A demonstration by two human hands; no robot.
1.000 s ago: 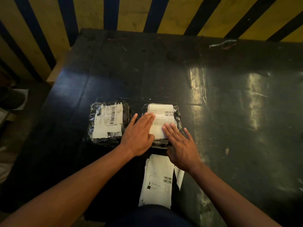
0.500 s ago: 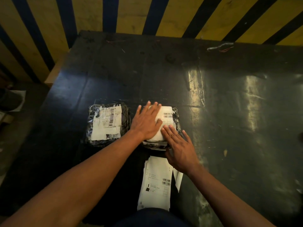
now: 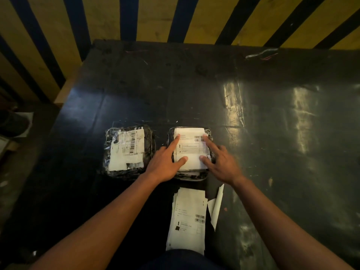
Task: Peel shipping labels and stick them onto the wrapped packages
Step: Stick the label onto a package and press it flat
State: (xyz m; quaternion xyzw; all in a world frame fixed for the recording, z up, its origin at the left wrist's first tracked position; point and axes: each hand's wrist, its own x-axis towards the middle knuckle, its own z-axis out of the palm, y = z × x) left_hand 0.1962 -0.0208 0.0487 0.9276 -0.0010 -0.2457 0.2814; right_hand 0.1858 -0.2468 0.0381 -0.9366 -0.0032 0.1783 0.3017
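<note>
Both hands reached forward onto the label (image 3: 190, 148) — left hand (image 3: 165, 164) and right hand (image 3: 222, 162) spread flat, fingertips pressing it, gripping nothing — atop the wrapped package (image 3: 191, 175) beyond the label stack (image 3: 188, 219).

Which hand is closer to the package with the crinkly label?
Left. The left hand sits just beside the crinkly-label package; the right hand is across the other package.

One head-worn camera looks steeply down, close over the table (image 3: 253, 133).
</note>
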